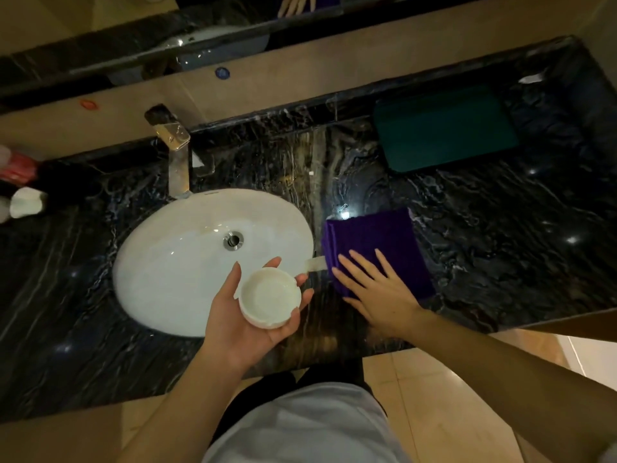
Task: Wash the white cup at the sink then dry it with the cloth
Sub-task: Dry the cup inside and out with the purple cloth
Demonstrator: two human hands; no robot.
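Observation:
My left hand [240, 315] cradles the white cup [269, 297], a low round dish with notches in its rim, mouth up, over the near right edge of the white oval sink [187, 262]. A folded purple cloth [377, 242] lies on the black marble counter just right of the sink. My right hand [377, 292] rests flat with fingers spread on the near part of that cloth, holding nothing. The chrome faucet [177, 155] stands behind the sink; no water is seen running.
A dark green flat mat [444, 128] lies at the back right of the counter [517, 245]. At the far left stand a red-and-white item [16, 167] and a white paper cup [26, 202]. A mirror runs along the back wall. The counter's front edge is close to my body.

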